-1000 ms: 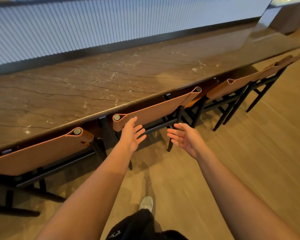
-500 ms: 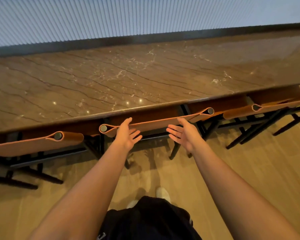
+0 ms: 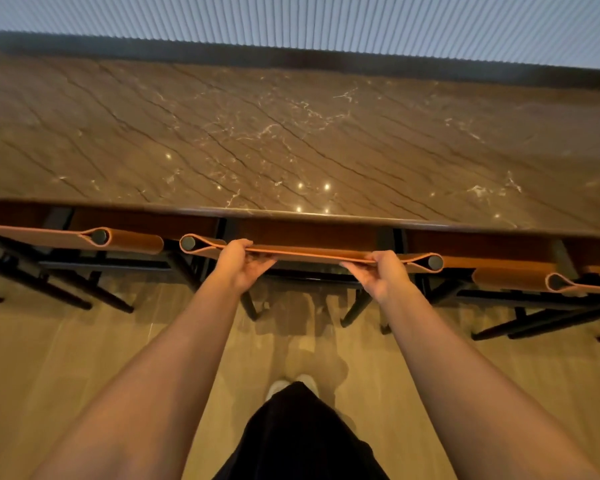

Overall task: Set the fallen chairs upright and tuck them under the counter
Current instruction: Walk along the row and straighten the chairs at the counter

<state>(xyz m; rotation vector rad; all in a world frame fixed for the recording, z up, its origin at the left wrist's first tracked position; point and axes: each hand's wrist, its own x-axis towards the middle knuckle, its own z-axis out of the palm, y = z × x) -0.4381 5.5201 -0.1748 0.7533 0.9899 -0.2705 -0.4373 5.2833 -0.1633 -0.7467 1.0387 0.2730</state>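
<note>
- Grip: left hand (image 3: 238, 268) and right hand (image 3: 383, 275) hold the chair's backrest (image 3: 312, 252), fingers (image 3: 262, 264) curled round it.
- Backrest runs parallel to the counter (image 3: 291, 150) edge, straight ahead of both hands; neither is nearer.

Ribbed wall, wooden floor, warm light.
The wall (image 3: 291, 19) at the back is pale, with fine vertical ribs, and a dark strip (image 3: 291, 58) runs along its foot. The floor (image 3: 66, 358) is of light wooden planks. Small bright light spots (image 3: 326, 186) shine on the brown stone counter (image 3: 291, 133).
</note>
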